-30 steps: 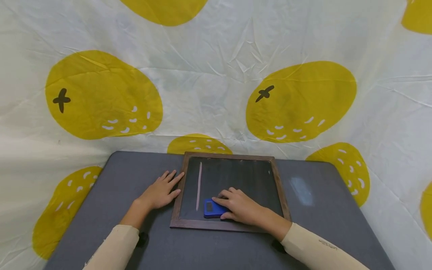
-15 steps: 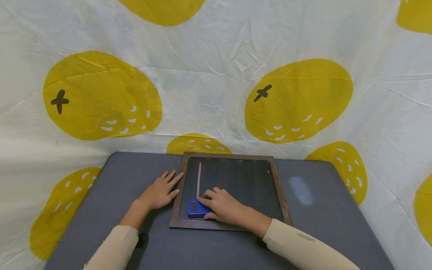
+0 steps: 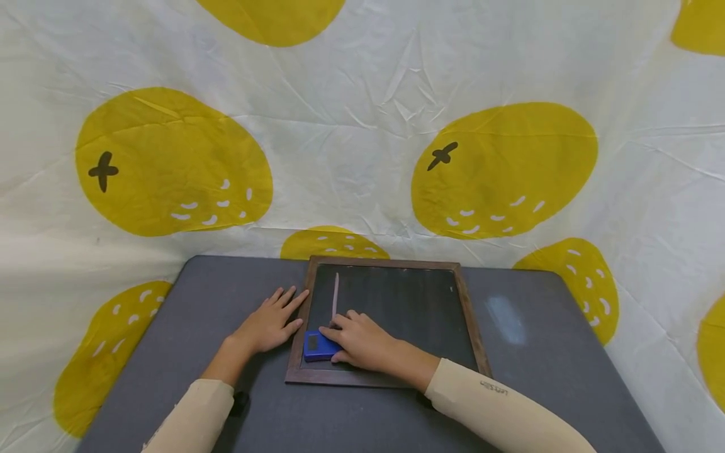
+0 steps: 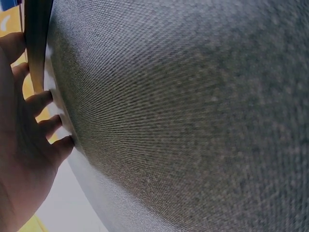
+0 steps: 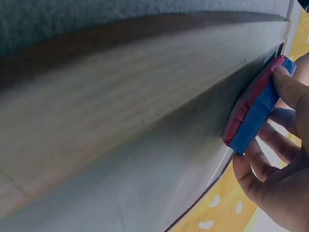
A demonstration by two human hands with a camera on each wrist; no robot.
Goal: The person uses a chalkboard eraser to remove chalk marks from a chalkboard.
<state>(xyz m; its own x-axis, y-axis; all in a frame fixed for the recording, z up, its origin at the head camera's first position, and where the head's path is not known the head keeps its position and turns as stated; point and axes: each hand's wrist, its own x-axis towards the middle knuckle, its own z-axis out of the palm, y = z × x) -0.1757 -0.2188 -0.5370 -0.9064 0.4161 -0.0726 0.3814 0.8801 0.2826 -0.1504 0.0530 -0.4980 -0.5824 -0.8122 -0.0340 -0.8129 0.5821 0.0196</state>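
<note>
A wood-framed chalkboard (image 3: 396,308) lies on the dark table, with a pink chalk line (image 3: 335,296) running down its left part. My right hand (image 3: 362,343) grips a blue chalkboard eraser (image 3: 320,346) at the board's lower left corner, close to the frame. In the right wrist view, the eraser (image 5: 258,108) shows a red felt underside turned to the board, with thumb and fingers on its blue back. My left hand (image 3: 269,324) rests on the table with fingers spread, its fingertips right at the frame's left side; the left wrist view shows this hand (image 4: 29,125) beside the frame edge.
The grey table (image 3: 385,421) extends around the board. A pale chalky smudge (image 3: 506,319) marks it to the right. Behind hangs a white cloth (image 3: 340,157) with yellow fruit prints, reaching down to the table's back edge.
My right hand has slid the eraser leftward along the board's lower part to near the left frame. The lower end of the pink line is gone or covered. My left hand stays in place.
</note>
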